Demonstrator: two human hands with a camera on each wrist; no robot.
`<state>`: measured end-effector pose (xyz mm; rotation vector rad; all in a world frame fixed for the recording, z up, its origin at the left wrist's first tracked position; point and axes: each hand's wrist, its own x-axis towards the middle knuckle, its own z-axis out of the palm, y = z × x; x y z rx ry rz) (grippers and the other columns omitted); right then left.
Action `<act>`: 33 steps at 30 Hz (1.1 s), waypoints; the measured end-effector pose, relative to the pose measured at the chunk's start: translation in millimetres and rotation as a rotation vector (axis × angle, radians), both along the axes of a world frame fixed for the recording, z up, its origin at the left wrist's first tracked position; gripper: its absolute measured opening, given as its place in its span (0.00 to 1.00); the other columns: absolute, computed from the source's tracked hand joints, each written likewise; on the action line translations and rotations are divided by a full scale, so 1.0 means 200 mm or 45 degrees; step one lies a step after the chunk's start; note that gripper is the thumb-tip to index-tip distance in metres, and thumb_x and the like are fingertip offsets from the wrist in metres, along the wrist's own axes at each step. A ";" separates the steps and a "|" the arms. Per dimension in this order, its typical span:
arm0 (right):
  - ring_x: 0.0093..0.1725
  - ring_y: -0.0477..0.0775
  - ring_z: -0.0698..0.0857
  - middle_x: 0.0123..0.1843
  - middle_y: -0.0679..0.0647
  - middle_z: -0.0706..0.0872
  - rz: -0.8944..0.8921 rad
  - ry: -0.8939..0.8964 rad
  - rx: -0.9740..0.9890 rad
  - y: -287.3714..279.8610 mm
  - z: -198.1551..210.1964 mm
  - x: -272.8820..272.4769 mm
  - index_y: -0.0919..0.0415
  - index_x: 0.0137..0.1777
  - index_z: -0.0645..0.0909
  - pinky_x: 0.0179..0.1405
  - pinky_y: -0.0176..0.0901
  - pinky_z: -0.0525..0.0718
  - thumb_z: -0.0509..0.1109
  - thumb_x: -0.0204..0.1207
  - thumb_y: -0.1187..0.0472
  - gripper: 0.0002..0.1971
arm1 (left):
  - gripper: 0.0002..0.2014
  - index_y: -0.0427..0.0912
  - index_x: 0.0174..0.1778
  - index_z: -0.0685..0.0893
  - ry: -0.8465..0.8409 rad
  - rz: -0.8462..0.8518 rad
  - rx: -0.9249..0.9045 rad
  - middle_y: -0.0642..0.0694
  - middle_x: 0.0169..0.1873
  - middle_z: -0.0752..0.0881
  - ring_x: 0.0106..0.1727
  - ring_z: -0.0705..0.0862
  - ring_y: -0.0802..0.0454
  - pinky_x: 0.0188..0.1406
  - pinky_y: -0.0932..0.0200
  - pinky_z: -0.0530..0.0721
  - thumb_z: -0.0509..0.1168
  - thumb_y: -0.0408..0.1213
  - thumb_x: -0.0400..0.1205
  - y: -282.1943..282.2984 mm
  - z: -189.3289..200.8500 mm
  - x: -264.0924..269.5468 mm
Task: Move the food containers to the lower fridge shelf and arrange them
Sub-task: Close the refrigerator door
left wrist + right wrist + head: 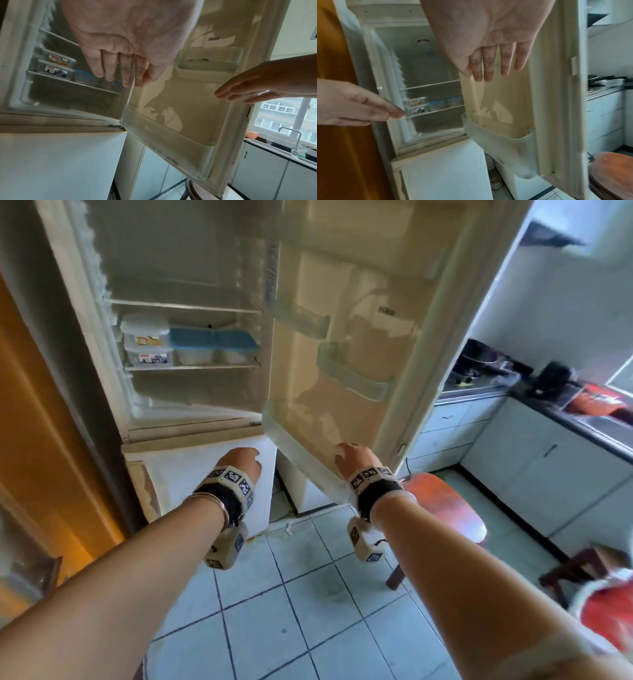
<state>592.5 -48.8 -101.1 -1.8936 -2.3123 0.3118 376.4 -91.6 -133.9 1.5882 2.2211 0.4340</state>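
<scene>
Two clear labelled containers (pixel 145 345) stand stacked at the left of a fridge shelf (pixel 191 368). To their right on that shelf sit two blue-lidded containers (pixel 191 345) side by side. The shelf above (pixel 185 304) is bare. My left hand (pixel 245 460) hangs below the open compartment, in front of the closed lower door, with relaxed fingers (pixel 109 70) holding nothing. My right hand (pixel 349 457) is beside the bottom edge of the open fridge door, its straight fingers (pixel 488 67) empty. The stacked containers (pixel 418 105) also show in the right wrist view.
The open fridge door (pixel 342 371) swings out to the right, with see-through door bins (pixel 352 374). A round wooden stool (pixel 445 508) stands just right of my right arm. White cabinets and a dark counter with a sink (pixel 596 422) run along the right. An orange panel (pixel 41 440) stands at the left.
</scene>
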 end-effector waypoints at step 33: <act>0.69 0.63 0.74 0.70 0.65 0.71 -0.348 0.789 0.484 0.15 0.29 0.29 0.68 0.74 0.64 0.70 0.50 0.74 0.72 0.72 0.54 0.34 | 0.21 0.43 0.76 0.73 0.104 0.039 0.126 0.43 0.77 0.73 0.77 0.72 0.44 0.76 0.57 0.68 0.54 0.36 0.85 0.02 0.21 0.22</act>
